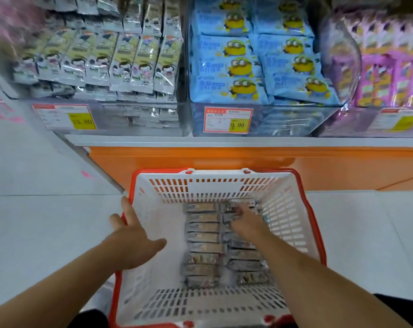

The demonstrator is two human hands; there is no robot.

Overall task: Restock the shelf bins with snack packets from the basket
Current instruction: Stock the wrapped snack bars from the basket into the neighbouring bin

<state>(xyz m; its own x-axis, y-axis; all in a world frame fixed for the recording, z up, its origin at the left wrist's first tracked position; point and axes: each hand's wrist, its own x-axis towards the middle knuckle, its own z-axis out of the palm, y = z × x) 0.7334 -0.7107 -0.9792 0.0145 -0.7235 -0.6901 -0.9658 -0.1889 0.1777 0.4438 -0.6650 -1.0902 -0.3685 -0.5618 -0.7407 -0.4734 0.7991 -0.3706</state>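
Head: right hand (244,220) on packets (204,235), basket (215,185).

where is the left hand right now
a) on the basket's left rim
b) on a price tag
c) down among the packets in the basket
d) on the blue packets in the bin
a: the left hand rests on the left rim of the basket, fingers spread.

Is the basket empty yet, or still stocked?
Still stocked. Two rows of silver snack packets lie along the basket floor; the right hand reaches into the far end of the right row.
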